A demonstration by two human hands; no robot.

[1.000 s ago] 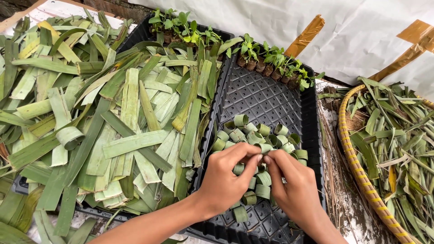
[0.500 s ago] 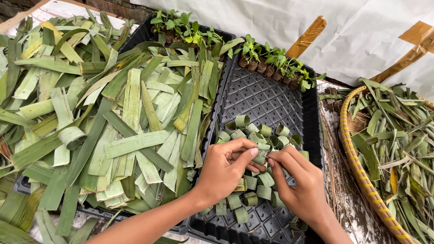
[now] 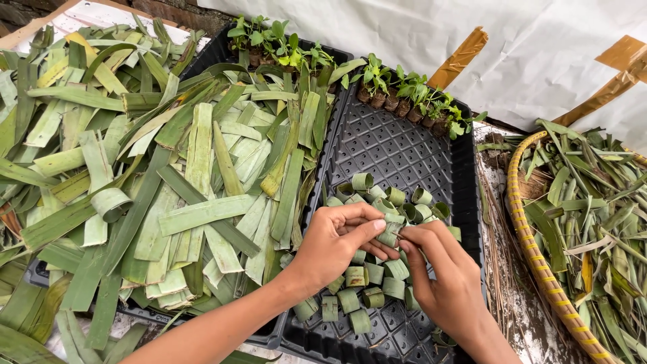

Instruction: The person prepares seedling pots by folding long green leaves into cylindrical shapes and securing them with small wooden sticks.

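The rolled leaf cup (image 3: 389, 234) sits pinched between your two hands, your left hand (image 3: 335, 244) gripping it with thumb and fingers, your right hand (image 3: 441, 278) pinching its other side. Beneath them more leaf cups (image 3: 364, 278) crowd the black tray (image 3: 397, 145). Cut leaf strips (image 3: 195, 175) lie left; a woven basket (image 3: 532, 249) stands right.

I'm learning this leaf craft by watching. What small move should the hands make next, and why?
Probably set the rolled leaf ring down among the finished rings in the black tray. Both the left hand and right hand pinch it, and it already looks curled like the others.
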